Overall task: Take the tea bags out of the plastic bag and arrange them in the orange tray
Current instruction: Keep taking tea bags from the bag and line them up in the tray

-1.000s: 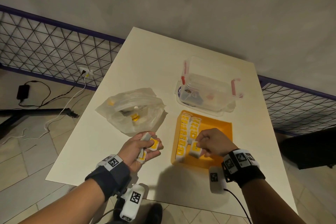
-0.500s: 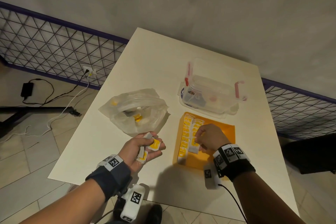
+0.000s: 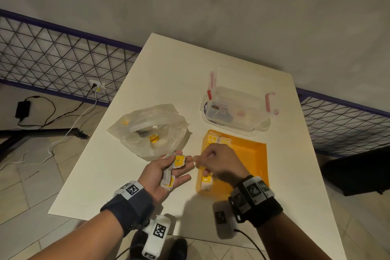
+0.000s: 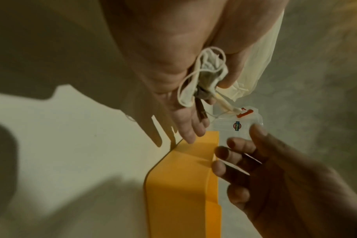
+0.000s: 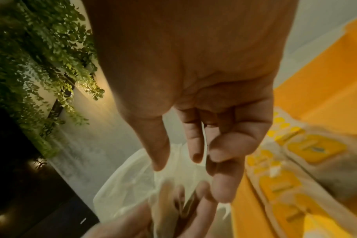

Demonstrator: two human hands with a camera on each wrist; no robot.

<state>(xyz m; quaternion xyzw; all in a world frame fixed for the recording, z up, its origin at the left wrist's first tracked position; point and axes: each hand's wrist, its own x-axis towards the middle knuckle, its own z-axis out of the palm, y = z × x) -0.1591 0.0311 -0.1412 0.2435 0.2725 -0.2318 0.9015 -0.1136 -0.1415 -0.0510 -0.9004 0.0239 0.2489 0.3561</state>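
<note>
My left hand (image 3: pixel 177 168) lies palm up in front of the plastic bag (image 3: pixel 147 129) and holds a few yellow-labelled tea bags (image 3: pixel 179 161). In the left wrist view these held tea bags (image 4: pixel 204 75) sit pinched between thumb and fingers, strings dangling. My right hand (image 3: pixel 199 161) reaches left over the orange tray (image 3: pixel 253 154), its fingertips (image 5: pixel 196 154) loose, holding nothing and just short of the held bags. Rows of tea bags (image 3: pixel 217 140) lie along the tray's left side, blurred in the right wrist view (image 5: pixel 296 169). More tea bags show inside the plastic bag.
A clear lidded container (image 3: pixel 238 107) with red clips stands behind the tray. The white table (image 3: pixel 168 74) ends close to my wrists and at the left, where cables lie on the floor. The tray's right half is bare orange.
My right hand has left the tea bags in the tray and moved left to my left hand. The left hand rose slightly with its tea bags.
</note>
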